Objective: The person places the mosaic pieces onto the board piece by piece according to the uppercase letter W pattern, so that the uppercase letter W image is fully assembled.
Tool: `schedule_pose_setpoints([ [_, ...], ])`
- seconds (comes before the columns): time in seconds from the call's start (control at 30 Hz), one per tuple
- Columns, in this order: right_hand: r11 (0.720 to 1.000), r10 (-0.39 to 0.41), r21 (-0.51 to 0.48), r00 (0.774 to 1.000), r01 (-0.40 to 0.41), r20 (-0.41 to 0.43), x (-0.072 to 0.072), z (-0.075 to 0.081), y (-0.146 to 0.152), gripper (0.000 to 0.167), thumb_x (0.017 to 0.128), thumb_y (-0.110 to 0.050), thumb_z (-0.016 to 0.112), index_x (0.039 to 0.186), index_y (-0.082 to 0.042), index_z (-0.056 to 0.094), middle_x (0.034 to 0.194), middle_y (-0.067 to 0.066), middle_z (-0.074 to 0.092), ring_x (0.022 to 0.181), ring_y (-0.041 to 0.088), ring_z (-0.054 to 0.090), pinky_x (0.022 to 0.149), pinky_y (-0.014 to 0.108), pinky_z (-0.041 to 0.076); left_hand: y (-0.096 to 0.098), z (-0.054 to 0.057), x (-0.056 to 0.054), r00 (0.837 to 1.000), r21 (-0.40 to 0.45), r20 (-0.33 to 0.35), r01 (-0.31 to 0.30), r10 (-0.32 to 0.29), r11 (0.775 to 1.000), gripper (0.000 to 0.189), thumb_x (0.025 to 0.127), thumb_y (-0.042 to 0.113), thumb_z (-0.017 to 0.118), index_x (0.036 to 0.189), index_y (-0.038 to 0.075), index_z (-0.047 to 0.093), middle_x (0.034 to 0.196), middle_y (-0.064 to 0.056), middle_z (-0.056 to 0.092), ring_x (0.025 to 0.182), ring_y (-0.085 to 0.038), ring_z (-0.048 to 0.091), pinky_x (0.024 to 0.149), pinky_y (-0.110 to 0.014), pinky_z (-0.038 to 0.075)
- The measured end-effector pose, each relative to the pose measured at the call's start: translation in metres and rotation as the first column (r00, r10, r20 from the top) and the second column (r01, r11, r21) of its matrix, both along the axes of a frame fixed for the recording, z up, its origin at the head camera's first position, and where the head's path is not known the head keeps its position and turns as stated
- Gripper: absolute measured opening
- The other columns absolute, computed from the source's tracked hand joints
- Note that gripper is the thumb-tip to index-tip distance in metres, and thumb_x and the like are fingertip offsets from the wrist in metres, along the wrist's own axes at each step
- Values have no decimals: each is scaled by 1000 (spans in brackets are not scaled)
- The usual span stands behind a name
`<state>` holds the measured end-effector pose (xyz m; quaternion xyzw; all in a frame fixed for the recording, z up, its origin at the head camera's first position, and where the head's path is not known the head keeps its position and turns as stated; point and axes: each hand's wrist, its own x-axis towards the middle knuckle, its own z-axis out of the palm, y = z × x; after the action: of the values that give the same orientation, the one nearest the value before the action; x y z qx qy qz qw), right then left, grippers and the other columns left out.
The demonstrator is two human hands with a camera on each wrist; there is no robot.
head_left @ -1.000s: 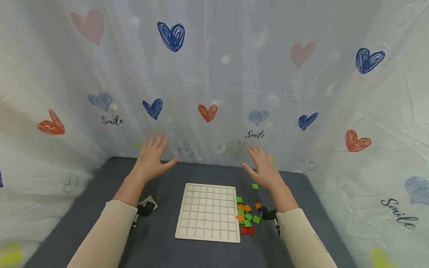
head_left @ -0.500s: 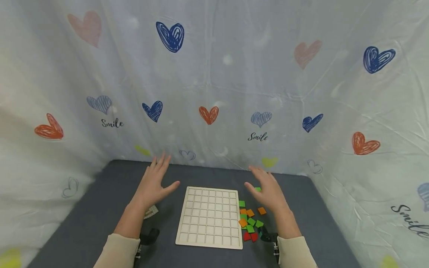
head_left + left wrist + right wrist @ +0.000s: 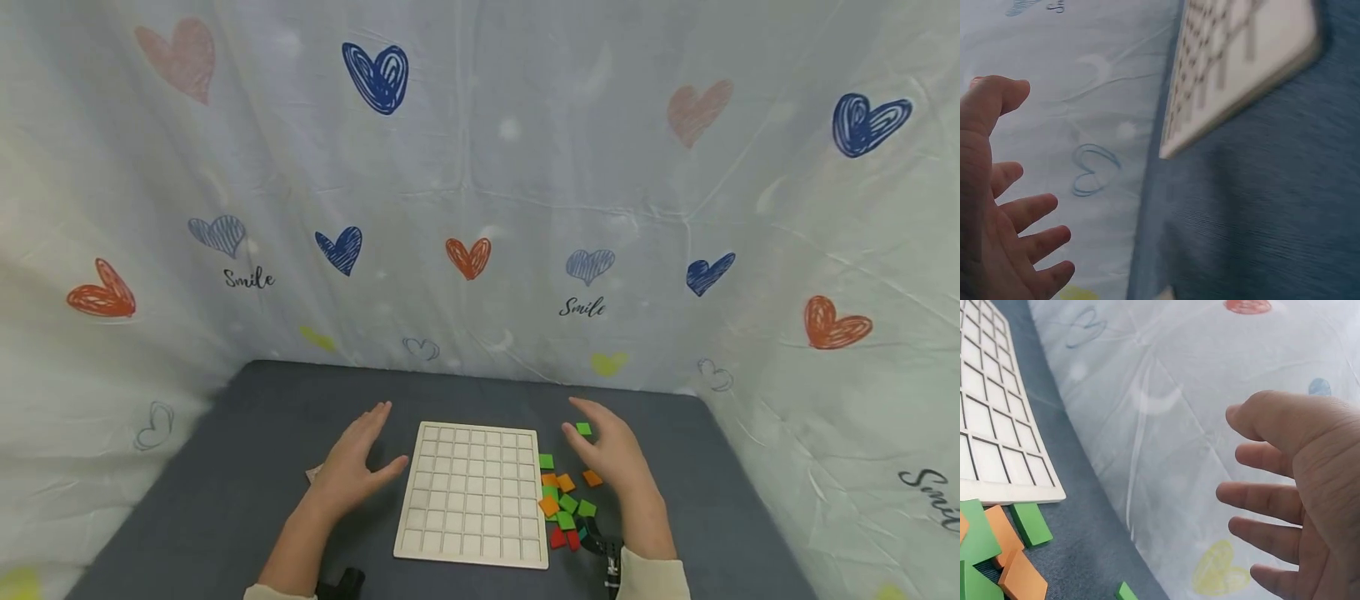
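Observation:
A pale wooden grid board (image 3: 471,495) with square recesses lies flat on the dark table. My left hand (image 3: 351,468) is held left of the board, fingers extended and thumb apart, with nothing in it. On the other side my right hand (image 3: 613,450) hovers near the loose tiles, its fingers spread and holding nothing. Green tiles (image 3: 567,504), orange tiles (image 3: 592,478) and red tiles (image 3: 558,538) lie in a loose heap along the board's right edge. One green tile (image 3: 583,428) sits apart near my right fingertips. In the right wrist view, an orange tile (image 3: 1024,576) leans among green ones.
A small pale patterned piece (image 3: 312,473) lies left of the board, partly hidden by my left hand. Black wrist camera mounts (image 3: 341,583) show below the hands. A white curtain (image 3: 480,167) printed with hearts hangs behind the table (image 3: 247,467).
Both hands have come down and back toward me from the curtain, staying apart and holding nothing. The head view has shifted slightly. The board and tiles keep their arrangement.

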<state>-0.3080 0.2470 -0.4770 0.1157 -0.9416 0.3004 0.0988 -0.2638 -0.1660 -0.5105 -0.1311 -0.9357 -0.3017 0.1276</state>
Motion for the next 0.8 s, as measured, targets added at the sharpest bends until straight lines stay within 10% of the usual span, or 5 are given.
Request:
schedule_pose_setpoints([
  [0.33, 999, -50, -19, 999, 50, 4, -4, -9, 10, 52, 100, -31, 69, 146, -10, 59, 147, 19, 53, 135, 42, 49, 104, 63, 40, -3, -28, 5, 992, 78, 124, 7, -17, 997, 84, 93, 38, 77, 161, 12, 36, 156, -23, 42, 139, -47, 43, 103, -67, 38],
  [0.8, 993, -113, 47, 991, 110, 70, -17, -22, 26, 54, 101, -20, 64, 149, 0, 52, 143, 25, 54, 130, 45, 52, 103, 62, 41, 4, -42, -5, 985, 69, 163, 40, -51, 997, 75, 94, 35, 76, 157, 10, 44, 112, 1, 60, 102, -18, 57, 88, -49, 48],
])
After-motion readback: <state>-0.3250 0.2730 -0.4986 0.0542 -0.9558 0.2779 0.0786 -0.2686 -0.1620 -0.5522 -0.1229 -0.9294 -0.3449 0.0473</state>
